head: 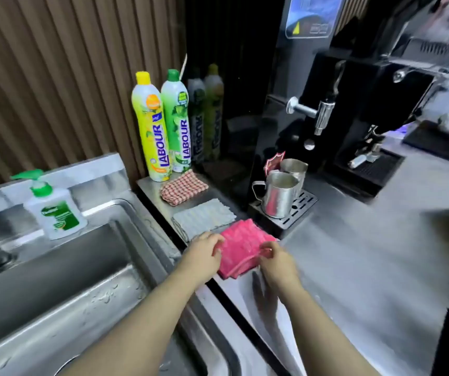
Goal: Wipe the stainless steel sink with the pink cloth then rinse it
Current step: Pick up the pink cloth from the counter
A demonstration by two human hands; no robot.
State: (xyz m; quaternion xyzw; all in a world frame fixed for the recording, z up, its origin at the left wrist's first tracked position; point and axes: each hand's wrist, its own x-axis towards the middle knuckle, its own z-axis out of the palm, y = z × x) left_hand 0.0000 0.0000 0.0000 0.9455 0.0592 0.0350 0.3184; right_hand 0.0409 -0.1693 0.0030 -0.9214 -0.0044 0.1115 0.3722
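A folded pink cloth (pixel 241 246) lies on the steel counter just right of the stainless steel sink (pixel 63 283). My left hand (pixel 201 253) grips the cloth's left edge, fingers curled over it. On the near right corner, my right hand (pixel 275 260) pinches the cloth. Drops of water sit on the sink's rim and in its basin. The faucet is out of sight.
A grey cloth (pixel 204 218) and a checked cloth (pixel 182 187) lie behind the pink one. Two dish-soap bottles (pixel 163 126) stand at the wall. A soap pump bottle (pixel 55 210) sits on the sink ledge. Steel jugs (pixel 280 195) stand on a black machine's drip tray (pixel 296 213).
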